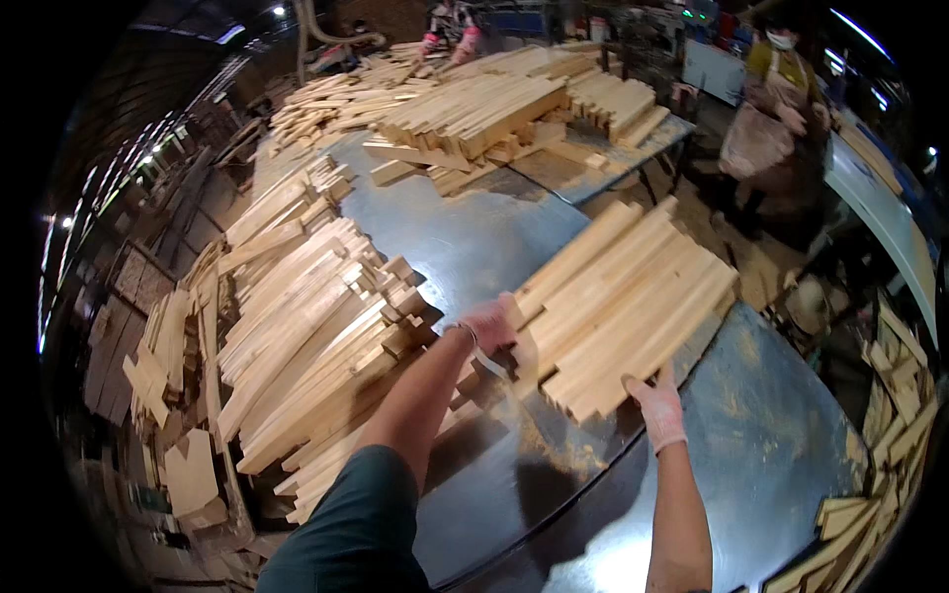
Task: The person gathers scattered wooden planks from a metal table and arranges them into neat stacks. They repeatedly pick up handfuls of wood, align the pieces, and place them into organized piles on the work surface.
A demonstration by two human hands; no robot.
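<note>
Light wooden strips (633, 306) lie side by side as a flat batch over the metal table, their ends uneven. My right hand (656, 407), in a pinkish glove, grips the near right corner of this batch with its thumb along the edge. At the left side of the batch, my left hand (489, 324), gloved alike and a little blurred, closes on the outer strips; its fingertips are partly hidden. To the left of my left forearm rests a large pile of similar strips (306, 326), layered with staggered ends.
The blue-grey metal table (761, 415) has a seam and scattered sawdust. More strips form a tall stack (484, 109) at the far end. Offcuts (890, 445) heap up at the right. One person (776, 109) stands far right; another person (453, 30) is behind the far stack.
</note>
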